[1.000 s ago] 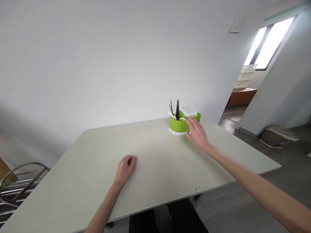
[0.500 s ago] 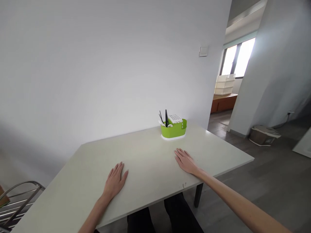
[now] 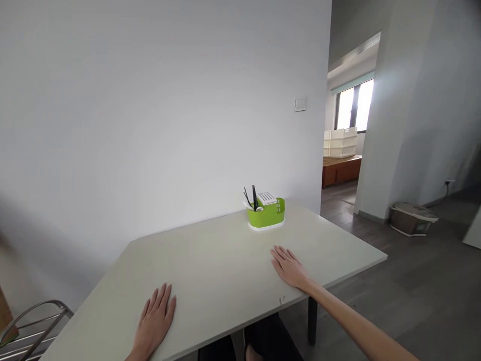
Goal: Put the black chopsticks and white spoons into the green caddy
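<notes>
My left hand (image 3: 155, 318) lies flat on the pale table (image 3: 210, 271), palm down, fingers stretched forward and holding nothing. To the right, my right hand (image 3: 289, 267) also rests flat on the tabletop near its front edge, fingers extended. Beyond the right hand, close to the wall, stands a green utensil caddy (image 3: 266, 218) with a white base. Black chopsticks (image 3: 254, 197) and white spoons (image 3: 259, 209) stick up at its left side, and a white slotted piece (image 3: 267, 198) sits on top. Neither hand touches the caddy.
A white wall (image 3: 210, 125) with a light switch (image 3: 300, 104) runs behind the table. At the lower left is a metal rack (image 3: 41, 331). On the floor at right sits a brown lidded bin (image 3: 411, 220). White crates (image 3: 340, 144) show through the doorway.
My left hand has slid left and nearer to me along the tabletop. The right hand stays in about the same place. The view has tilted slightly upward, so the scene sits lower.
</notes>
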A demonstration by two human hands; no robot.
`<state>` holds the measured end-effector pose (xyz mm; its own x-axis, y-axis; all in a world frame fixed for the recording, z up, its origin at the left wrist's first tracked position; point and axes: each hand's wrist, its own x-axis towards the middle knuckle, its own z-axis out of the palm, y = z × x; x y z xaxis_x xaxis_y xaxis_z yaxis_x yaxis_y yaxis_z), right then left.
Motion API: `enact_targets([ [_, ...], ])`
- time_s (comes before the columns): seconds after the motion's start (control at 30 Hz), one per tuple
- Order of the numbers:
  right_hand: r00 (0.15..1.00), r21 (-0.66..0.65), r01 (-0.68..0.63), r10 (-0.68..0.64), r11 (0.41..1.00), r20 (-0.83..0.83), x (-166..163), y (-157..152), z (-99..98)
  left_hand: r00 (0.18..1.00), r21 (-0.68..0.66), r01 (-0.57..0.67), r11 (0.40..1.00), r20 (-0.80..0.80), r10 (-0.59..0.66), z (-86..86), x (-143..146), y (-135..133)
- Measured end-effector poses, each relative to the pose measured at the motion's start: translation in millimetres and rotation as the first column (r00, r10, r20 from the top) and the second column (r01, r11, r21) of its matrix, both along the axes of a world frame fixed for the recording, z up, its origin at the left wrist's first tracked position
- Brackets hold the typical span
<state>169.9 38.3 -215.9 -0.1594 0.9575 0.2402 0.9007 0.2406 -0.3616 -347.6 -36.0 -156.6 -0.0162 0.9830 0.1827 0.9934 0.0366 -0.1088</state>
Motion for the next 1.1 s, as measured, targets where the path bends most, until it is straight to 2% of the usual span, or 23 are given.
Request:
enact_targets([
  [0.17, 1.0, 0.001, 0.011, -0.011, 1.0, -0.001, -1, -1, -0.8, 0.998, 0.03, -0.027, 0.999, -0.061, 0.029, -2.4, 12, -10],
  [0.4, 1.0, 0.007, 0.01, -0.01, 1.0, -0.01, -2, -2, 1.5, 1.0, 0.105, 0.001, 0.994, -0.009, 0.0, -5.5, 12, -14],
  [1.1, 0.999, 0.016, 0.032, -0.033, 0.999, 0.037, 1, -4, 1.0, 0.999, 0.08, -0.043, 0.996, 0.003, 0.043, 0.5, 26, -16],
])
